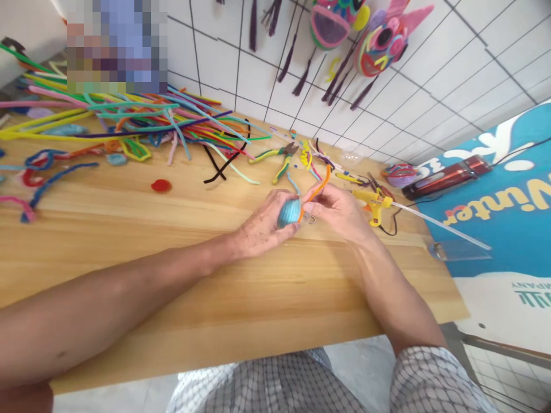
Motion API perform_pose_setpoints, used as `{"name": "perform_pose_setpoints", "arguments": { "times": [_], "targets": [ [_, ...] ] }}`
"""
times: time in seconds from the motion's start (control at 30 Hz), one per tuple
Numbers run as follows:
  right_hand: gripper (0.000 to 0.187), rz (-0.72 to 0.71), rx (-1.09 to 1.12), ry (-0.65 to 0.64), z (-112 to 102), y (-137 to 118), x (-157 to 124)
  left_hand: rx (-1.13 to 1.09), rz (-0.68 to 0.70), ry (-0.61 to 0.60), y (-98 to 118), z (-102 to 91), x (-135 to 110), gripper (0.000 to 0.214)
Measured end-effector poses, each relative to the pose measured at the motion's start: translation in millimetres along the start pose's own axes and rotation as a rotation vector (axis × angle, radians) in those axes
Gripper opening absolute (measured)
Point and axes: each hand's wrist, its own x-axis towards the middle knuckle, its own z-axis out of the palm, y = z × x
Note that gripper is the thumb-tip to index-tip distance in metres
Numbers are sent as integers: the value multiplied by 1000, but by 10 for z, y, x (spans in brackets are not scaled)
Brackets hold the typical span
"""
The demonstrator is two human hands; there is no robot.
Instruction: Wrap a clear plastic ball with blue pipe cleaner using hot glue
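Observation:
My left hand (262,226) is closed round a small light-blue ball wound from pipe cleaner (289,211), just above the wooden table (172,275). My right hand (338,209) pinches an orange pipe cleaner (321,184) that curves up from the ball's right side. Both hands meet at the table's middle right.
A big heap of coloured pipe cleaners (142,123) lies at the back left. Yellow-handled pliers (279,158) and a yellow glue gun (373,203) lie behind the hands. A red disc (160,185) sits left. Colourful pipe-cleaner masks (379,40) hang on the tiled wall.

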Motion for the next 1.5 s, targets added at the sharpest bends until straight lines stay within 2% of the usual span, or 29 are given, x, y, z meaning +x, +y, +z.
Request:
{"name": "perform_pose_setpoints", "arguments": {
  "times": [0.1,0.3,0.47,0.9,1.1,1.37,1.5],
  "targets": [
    [37,-10,28,-34,-66,57,-4,-17,-22,3,10,6,4,47],
    [24,-194,-96,-99,-100,88,-12,-41,-23,10,19,0,18,45],
    [28,-243,-191,-50,-55,53,-7,-28,1,19,5,-1,22,43],
    [17,-191,-359,0,-73,-3,-40,-21,-29,9,31,-16,19,45],
    [8,-228,-397,12,-50,-39,-77,-32,-27,8,20,-4,12,46],
    [5,-213,-387,35,-26,-44,-85,-28,-6,13,20,-2,17,43],
    [17,-138,-299,25,-46,-51,-88,-58,-35,11,31,-5,17,45]
  ]
}}
